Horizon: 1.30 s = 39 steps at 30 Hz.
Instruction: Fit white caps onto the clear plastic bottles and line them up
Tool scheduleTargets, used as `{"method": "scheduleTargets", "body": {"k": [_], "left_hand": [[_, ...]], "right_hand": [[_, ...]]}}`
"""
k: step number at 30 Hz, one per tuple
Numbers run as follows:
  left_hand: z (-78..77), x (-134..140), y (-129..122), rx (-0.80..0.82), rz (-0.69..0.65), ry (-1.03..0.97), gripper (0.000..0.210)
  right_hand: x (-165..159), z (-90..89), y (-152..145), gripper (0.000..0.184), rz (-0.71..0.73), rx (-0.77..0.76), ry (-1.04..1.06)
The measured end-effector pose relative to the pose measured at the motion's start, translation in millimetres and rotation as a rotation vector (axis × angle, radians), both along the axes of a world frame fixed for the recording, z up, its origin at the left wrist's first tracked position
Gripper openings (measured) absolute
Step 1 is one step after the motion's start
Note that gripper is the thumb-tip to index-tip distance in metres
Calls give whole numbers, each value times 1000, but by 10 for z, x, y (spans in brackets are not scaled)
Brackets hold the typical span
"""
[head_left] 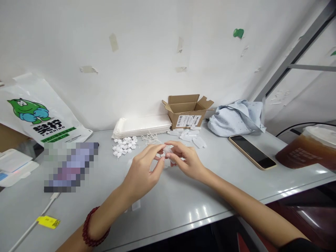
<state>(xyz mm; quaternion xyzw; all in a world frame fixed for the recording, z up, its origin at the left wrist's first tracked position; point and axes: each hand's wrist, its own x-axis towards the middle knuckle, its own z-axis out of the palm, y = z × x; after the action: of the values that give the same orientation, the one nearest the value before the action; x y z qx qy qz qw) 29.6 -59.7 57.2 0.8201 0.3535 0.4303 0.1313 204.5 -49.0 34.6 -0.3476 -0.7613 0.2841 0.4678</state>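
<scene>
Over the middle of the grey table, my left hand [144, 169] and my right hand [187, 159] meet at the fingertips. Between them they pinch a small translucent white plastic piece [168, 151], partly covered by the fingers, so its exact kind does not show. Just beyond my left hand lies a cluster of small white caps [124, 146]. Thin white strips [151, 137] lie in a loose bunch beside the caps. Several clear flat plastic pieces [187, 135] are scattered behind my right hand. Other clear pieces lie partly hidden under my left hand and forearm.
A stack of white sleeves [143, 126] and an open cardboard box [187, 117] stand by the wall. To the right are a blue cloth bag [236, 119], a phone [252, 152] and a drink cup [309, 147]. Leftward are a printed bag [49, 112], a blurred device [73, 166] and a cable [34, 222].
</scene>
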Motion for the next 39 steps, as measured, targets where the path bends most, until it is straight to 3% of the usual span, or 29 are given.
{"method": "scheduleTargets", "body": {"k": [3, 11, 21, 26, 30, 35, 39], "left_hand": [[3, -1, -5, -5, -4, -2, 30], [-50, -1, -3, 260, -17, 168, 35], [20, -19, 21, 369, 27, 137, 25], [-2, -4, 17, 355, 4, 271, 41], [-20, 10, 27, 370, 1, 286, 42], [49, -24, -3, 308, -7, 290, 38], [61, -193, -140, 204, -43, 407, 38]], "right_hand": [[-5, -18, 10, 26, -16, -3, 5], [-18, 1, 22, 21, 11, -168, 130], [-35, 94, 27, 29, 138, -493, 394], [-38, 114, 22, 29, 223, -647, 518], [-63, 94, 7, 30, 272, -747, 582], [-48, 99, 18, 27, 272, -683, 496], [-33, 112, -11, 21, 296, -625, 229]]}}
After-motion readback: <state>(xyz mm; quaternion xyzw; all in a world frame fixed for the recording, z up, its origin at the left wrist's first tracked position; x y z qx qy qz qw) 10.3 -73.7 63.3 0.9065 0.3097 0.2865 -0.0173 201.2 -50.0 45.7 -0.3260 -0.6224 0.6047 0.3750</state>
